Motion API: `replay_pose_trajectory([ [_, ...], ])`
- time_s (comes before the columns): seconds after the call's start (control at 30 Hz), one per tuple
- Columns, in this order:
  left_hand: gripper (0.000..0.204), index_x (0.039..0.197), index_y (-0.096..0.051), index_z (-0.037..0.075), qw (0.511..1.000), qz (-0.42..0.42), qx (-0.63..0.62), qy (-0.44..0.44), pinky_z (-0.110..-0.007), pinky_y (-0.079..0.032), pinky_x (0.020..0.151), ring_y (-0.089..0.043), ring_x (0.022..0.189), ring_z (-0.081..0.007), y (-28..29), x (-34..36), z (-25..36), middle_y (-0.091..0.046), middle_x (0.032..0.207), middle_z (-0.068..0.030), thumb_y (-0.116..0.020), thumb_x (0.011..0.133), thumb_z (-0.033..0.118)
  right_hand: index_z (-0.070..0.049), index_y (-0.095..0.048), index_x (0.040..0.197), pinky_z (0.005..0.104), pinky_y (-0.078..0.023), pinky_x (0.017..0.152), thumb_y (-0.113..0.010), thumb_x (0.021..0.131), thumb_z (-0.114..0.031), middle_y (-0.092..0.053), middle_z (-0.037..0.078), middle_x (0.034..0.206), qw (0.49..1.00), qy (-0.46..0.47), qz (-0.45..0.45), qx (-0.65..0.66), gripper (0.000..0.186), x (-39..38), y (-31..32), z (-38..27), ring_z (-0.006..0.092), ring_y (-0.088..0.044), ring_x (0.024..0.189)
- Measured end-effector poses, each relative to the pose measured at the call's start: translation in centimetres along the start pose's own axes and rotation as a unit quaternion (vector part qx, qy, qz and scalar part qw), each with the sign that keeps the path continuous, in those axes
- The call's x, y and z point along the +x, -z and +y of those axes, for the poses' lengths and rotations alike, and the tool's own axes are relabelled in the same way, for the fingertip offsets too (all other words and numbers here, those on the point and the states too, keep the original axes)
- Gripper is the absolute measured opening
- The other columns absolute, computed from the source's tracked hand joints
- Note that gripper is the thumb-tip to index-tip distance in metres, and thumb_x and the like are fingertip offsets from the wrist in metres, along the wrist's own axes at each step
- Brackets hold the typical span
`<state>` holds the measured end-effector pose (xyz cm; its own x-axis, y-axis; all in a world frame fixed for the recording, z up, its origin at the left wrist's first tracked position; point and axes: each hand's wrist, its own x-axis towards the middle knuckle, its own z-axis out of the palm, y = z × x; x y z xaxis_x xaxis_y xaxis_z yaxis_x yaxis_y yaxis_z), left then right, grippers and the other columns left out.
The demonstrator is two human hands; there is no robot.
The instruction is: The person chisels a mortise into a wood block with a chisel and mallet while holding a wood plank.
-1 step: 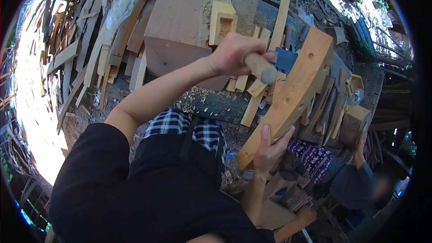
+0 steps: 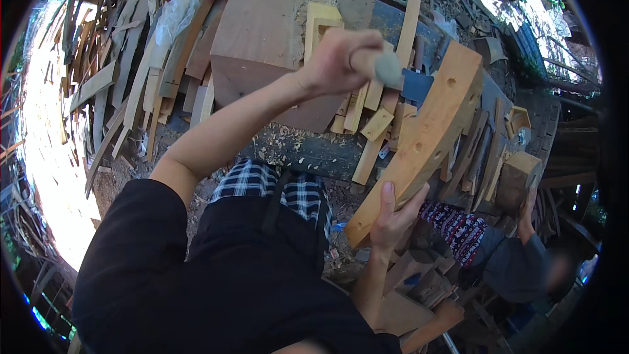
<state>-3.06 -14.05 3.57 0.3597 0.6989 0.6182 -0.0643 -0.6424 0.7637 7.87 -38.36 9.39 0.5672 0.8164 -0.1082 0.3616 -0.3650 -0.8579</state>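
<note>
My left hand (image 2: 342, 62) is closed around a thick round wooden handle (image 2: 383, 67), its blunt end toward me. Whatever the far end of this handle carries is hidden. A dark blue flat piece (image 2: 417, 86) shows just beyond; I cannot tell whether it belongs to the handle. My right hand (image 2: 393, 217) grips the near end of a long, thick wooden beam (image 2: 429, 128), thumb on its upper face. The beam stands tilted, leaning away to the upper right, with several round holes in its faces. Behind my left hand, a hollowed pale wood block (image 2: 321, 14) is partly covered.
A large brown wood block (image 2: 252, 33) sits on the dark bench (image 2: 308, 160) among shavings. Wood strips (image 2: 134, 59) are heaped at the left, with a clear plastic bag (image 2: 175, 18). At the right, another person's hand (image 2: 528, 206) touches a squared wood block (image 2: 519, 174).
My left hand has shifted slightly, and the end of the wooden handle has swung upward in the view. The beam and my right hand have hardly moved.
</note>
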Motion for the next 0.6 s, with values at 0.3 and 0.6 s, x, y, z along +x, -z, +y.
replay_pose_trajectory([
  [0.3,0.018,0.101,-0.064,0.011,0.974,-0.072,-0.048,0.211,-0.028,-0.044,0.057,-0.053,0.07,-0.0114,9.3,8.9,-6.6,-0.06,0.086,0.0009,-0.065,0.085,0.019,0.004,-0.038,0.127,0.0314,-0.038,0.093,-0.059,0.091,-0.018,-0.051,0.012,0.111,0.993,-0.018,0.06,0.097,0.047,-1.5,0.1,0.7,0.0192,-0.048,0.103],
  [0.6,0.071,0.126,-0.056,0.023,0.761,-0.552,0.337,-0.045,-0.04,-0.054,0.079,-0.062,0.106,-0.0288,6.6,5.2,-11.0,-0.054,0.134,0.001,-0.068,0.061,-0.002,0.004,-0.038,0.126,0.0332,-0.039,0.09,-0.059,0.089,-0.018,-0.051,0.013,0.108,0.994,-0.019,0.054,0.089,0.048,-2.1,-0.2,0.1,0.0204,-0.049,0.101],
])
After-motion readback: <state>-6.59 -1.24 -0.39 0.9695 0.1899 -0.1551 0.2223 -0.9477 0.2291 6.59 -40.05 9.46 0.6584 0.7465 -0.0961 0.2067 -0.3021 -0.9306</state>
